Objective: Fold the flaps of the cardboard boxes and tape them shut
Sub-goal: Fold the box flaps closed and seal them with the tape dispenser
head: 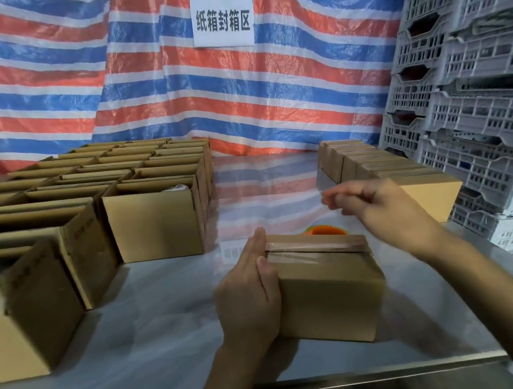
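Left hand [247,290] presses flat on the box [327,296]; right hand [369,200] hovers above, fingers curled, its hold unclear.

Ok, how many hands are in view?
2. The left hand presses against the left end of the taped cardboard box at the front; the right hand hovers above its right side, fingers curled, not touching it.

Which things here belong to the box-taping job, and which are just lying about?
Job: box being taped, left hand pressing its end, right hand raised above, orange tape dispenser (partly hidden) behind it, open boxes waiting, closed boxes at right.
Lying about: grey crates, striped tarp, paper sign.
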